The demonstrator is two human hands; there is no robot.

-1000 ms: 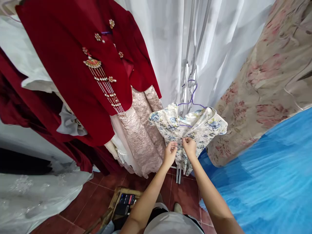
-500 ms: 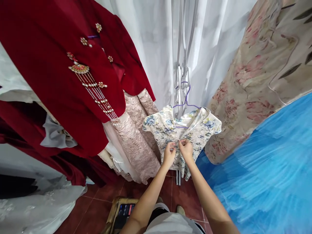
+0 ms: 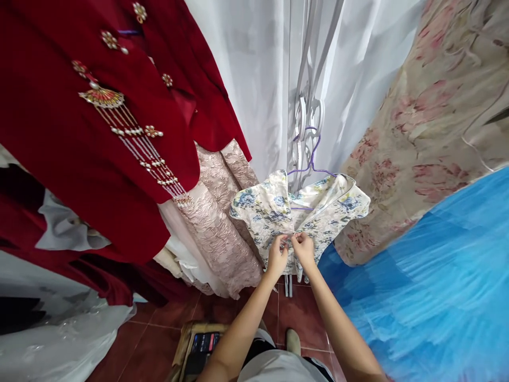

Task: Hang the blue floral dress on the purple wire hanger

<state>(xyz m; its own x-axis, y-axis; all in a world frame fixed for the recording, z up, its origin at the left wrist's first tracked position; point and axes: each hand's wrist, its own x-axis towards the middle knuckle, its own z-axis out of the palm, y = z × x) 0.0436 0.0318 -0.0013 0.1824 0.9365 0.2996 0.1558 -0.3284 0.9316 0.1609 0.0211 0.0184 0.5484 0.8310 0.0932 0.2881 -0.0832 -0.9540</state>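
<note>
A white curtain (image 3: 254,79) backs the work area, with a dark red tiled floor (image 3: 135,337) below. A red jacket (image 3: 139,95) hangs on the left side; blue fabric (image 3: 429,276) spreads on the right.

The floral top (image 3: 284,220) hangs on a purple hanger (image 3: 313,159) between them, in front of the wearer, its neckline open in a V. Both hands work at the lower end of this V.

Grip state: the right hand (image 3: 303,249) is narrowed to a fingertip pinch on the front edge of the top. The left hand (image 3: 278,254) is curled against the opposite edge, thumb and forefinger slightly apart; whether it holds cloth cannot be determined.

Step in hand, as judged: handling the front closure. Any fastener is too small to identify. The next move appears to call for steadying both edges, level and without tension, while the fingertips manipulate the closure.
</note>
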